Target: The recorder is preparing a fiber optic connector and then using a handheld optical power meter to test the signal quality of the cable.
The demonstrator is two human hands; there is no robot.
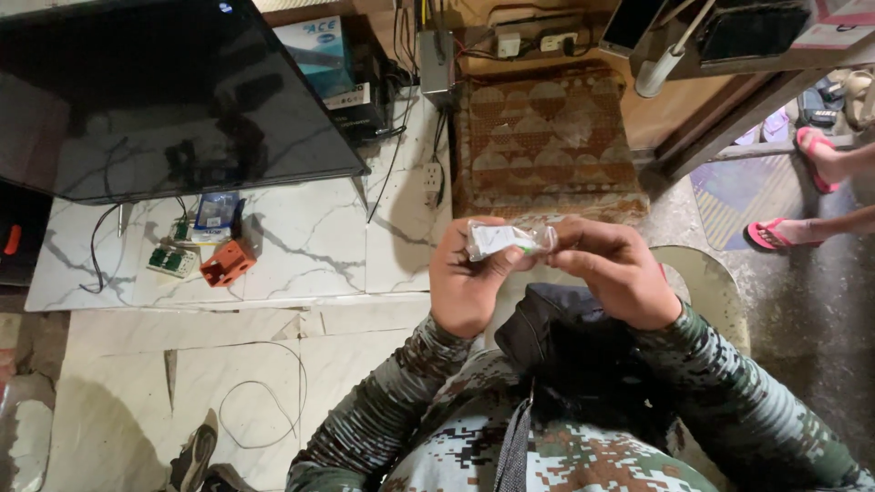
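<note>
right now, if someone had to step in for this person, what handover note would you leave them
Left hand: closed on the left end of a small clear plastic packet with something white and green inside.
Right hand: fingers pinch the packet's right end; both hands hold it up in front of the chest.
Packet: I cannot tell if it is open or sealed.
On the lap: a dark pouch.
On the white marble-look slab, untouched: an orange block, small green and white parts and another small clear bag by the big dark screen.
Done: packet picked up. Left: the contents are not yet out.
</note>
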